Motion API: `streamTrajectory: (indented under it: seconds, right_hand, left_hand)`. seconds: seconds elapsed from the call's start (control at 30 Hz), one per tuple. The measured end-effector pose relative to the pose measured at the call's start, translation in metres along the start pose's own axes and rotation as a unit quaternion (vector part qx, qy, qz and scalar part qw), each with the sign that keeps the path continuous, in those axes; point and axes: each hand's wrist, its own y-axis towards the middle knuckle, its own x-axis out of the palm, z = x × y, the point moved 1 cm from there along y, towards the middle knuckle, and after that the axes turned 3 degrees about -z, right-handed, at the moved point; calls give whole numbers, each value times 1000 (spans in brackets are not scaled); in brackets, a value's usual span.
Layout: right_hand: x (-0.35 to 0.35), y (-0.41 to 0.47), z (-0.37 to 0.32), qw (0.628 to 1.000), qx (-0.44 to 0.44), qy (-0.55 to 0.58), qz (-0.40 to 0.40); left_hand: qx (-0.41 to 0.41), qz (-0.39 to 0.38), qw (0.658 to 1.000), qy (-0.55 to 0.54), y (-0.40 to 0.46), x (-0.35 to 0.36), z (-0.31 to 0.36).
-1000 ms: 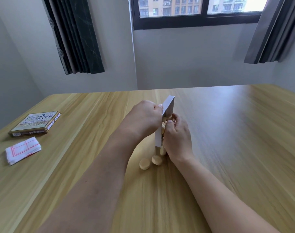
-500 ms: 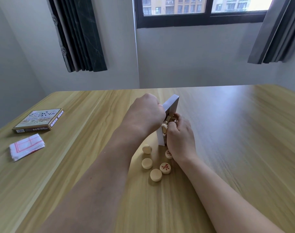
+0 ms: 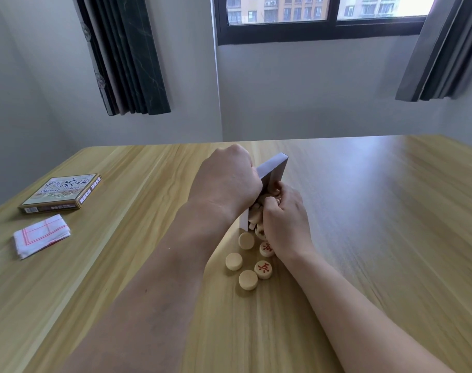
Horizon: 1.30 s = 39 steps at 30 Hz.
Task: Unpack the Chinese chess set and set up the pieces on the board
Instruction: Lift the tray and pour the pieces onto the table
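Far left on the surface [image 3: 364, 238] lies the printed box lid [image 3: 61, 193], with the folded cloth board [image 3: 41, 235] just nearer; soft and limp, it should lift best by a corner. At centre the left hand [image 3: 226, 181] curls its grip round the tilted white tray [image 3: 272, 168], light card that looks easy to crush. Pale wooden discs [image 3: 248, 279], some showing red characters, lie loose beneath its low end; small, hard and smooth, they look liable to roll, so best pinched at the rim. The right hand [image 3: 286, 219] cups more at the tray's mouth, fingers bent.
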Motion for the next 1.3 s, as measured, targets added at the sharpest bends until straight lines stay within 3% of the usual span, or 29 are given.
streamTrajectory:
  seconds: [1.3]
  right_hand:
    - [1,-6,-5,998,-23,-51,-4]
  left_hand:
    - [5,106,994,28,2,-17,-6]
